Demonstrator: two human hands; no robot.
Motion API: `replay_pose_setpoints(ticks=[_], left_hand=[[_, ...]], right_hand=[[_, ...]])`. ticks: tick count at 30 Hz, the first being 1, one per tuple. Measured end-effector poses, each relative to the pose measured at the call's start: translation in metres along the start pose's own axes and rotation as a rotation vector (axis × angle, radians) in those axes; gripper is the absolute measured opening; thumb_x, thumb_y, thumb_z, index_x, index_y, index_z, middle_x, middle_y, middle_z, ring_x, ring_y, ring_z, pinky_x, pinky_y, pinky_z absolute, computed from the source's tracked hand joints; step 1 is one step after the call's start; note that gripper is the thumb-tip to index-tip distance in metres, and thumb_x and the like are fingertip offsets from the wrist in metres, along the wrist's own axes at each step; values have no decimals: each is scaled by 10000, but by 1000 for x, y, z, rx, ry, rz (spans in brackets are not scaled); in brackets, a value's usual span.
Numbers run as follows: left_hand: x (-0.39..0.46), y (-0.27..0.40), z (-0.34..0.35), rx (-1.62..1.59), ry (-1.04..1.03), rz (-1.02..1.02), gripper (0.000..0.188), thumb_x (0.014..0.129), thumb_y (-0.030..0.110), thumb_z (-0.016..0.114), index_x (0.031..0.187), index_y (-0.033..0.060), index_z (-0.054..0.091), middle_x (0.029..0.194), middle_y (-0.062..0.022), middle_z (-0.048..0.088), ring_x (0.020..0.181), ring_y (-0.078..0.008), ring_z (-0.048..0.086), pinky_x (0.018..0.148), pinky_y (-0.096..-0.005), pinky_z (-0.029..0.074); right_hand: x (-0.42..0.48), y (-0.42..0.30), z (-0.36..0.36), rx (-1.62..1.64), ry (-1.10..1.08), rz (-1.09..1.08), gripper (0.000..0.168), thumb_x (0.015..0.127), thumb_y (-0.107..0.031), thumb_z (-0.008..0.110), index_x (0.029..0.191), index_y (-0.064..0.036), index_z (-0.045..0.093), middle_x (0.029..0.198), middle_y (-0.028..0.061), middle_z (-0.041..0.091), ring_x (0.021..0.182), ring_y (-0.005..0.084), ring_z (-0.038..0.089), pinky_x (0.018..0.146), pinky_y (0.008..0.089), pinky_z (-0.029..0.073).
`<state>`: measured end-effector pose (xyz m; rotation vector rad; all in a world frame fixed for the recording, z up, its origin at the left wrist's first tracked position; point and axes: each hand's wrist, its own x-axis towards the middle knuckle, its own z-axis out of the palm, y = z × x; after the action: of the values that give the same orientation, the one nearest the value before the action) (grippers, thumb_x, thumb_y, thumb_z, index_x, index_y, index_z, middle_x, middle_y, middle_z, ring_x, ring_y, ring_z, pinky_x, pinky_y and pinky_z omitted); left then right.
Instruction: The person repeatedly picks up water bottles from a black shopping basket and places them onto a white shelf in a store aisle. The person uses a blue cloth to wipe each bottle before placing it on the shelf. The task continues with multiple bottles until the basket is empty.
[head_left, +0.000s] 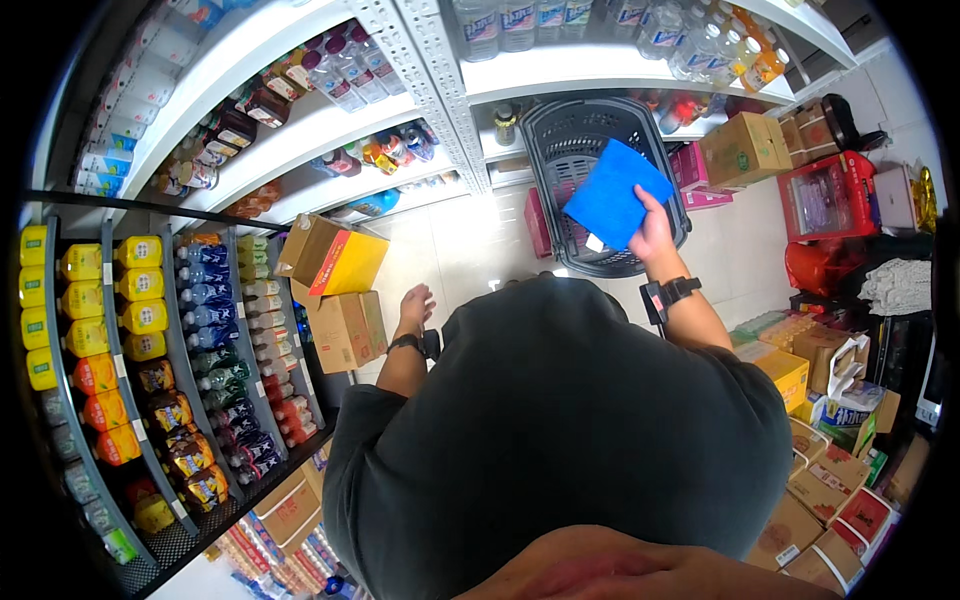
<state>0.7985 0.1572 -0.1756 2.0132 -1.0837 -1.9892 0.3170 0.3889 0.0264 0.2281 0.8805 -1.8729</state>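
My right hand (651, 229) grips the edge of a folded blue cloth (619, 193), thumb on top. The cloth is held over a dark grey plastic shopping basket (551, 127) with slotted walls, and hides part of its inside. A small white tag shows at the cloth's lower corner. My left hand (417, 306) holds nothing, its fingers apart and slightly curled, to the right of an open cardboard box with a yellow and red side (349, 262). Both wrists wear black straps.
White shelves (555, 81) with bottled drinks stand ahead; a rack of bottles (142, 285) is at the left. Stacked cartons (349, 330) are beside my left hand. To the right are a cardboard box (739, 150), a red box (829, 196) and more cartons (829, 480).
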Motion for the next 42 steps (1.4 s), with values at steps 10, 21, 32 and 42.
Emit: replay_pose_setpoints(ticks=[10,21,32,42], left_hand=[[-39,-49,-43,63,52,-210,553,1046,410,468,1531,149,410,1479,-80,550,1155,-221,622,857,-398,496],[-117,-18,2,-167,37,9,541,1051,353,508,1531,126,402,1470,-139,520,1260,-303,558,1053,-420,475],[-188,-177,-74,-383,222,-294,511,1045,396,491,1406,36,534,1342,-150,629,1164,-303,623,1033,-408,495],[-187,-172,-57,-635,80,-316,516,1045,407,484,1349,0,573,1273,-154,670,1120,-299,646,1025,-401,500]], right_hand=[[30,-27,-45,209,-93,100,612,962,-252,651,1494,-43,431,1472,199,535,1329,409,532,1139,578,406],[206,-150,12,22,-200,23,579,956,-232,658,1456,-9,469,1437,209,565,1295,403,564,1146,575,404],[308,-174,33,-1101,449,-524,646,872,-260,729,1399,40,504,1323,259,634,1191,415,639,1048,479,500],[321,-200,52,-1626,522,-733,798,822,-436,796,1445,-59,468,1307,248,641,1217,420,615,994,495,514]])
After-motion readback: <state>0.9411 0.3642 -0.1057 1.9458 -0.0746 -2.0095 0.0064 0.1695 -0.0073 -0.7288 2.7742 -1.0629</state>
